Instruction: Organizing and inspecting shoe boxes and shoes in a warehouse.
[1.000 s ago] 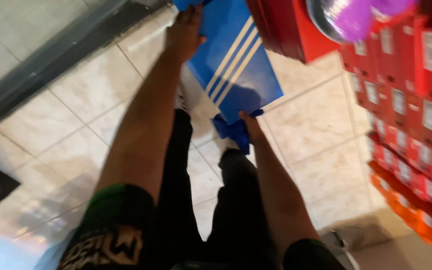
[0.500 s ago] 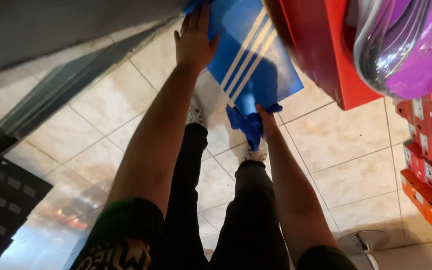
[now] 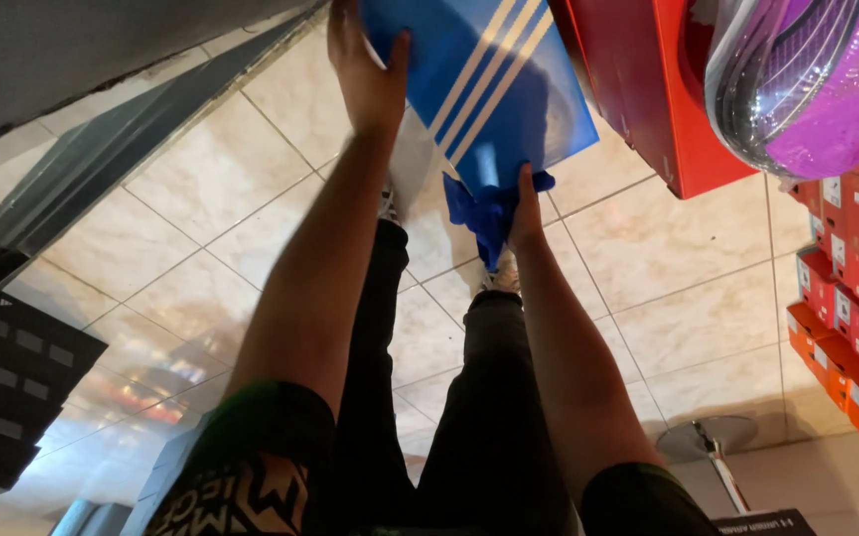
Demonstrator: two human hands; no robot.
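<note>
I hold a blue shoe box (image 3: 494, 89) with three white stripes out in front of me at arm's length. My left hand (image 3: 365, 69) grips its left side, thumb over the lid. My right hand (image 3: 526, 203) holds its near lower corner, together with a bunch of blue wrapping paper (image 3: 477, 213) that hangs from the box. Below my arms I see my dark trousers and my shoes on the tiled floor.
A red shoe box (image 3: 653, 94) and a purple shoe under clear plastic (image 3: 807, 84) are at the upper right. Stacks of red and orange shoe boxes (image 3: 852, 298) line the right side. A round metal stand base (image 3: 708, 437) sits on the beige tiles. A dark display edge (image 3: 72, 189) runs along the left.
The blue box has risen and moved farther forward as my arms stretched out. The view has tilted, bringing the purple shoe and red box closer at the upper right.
</note>
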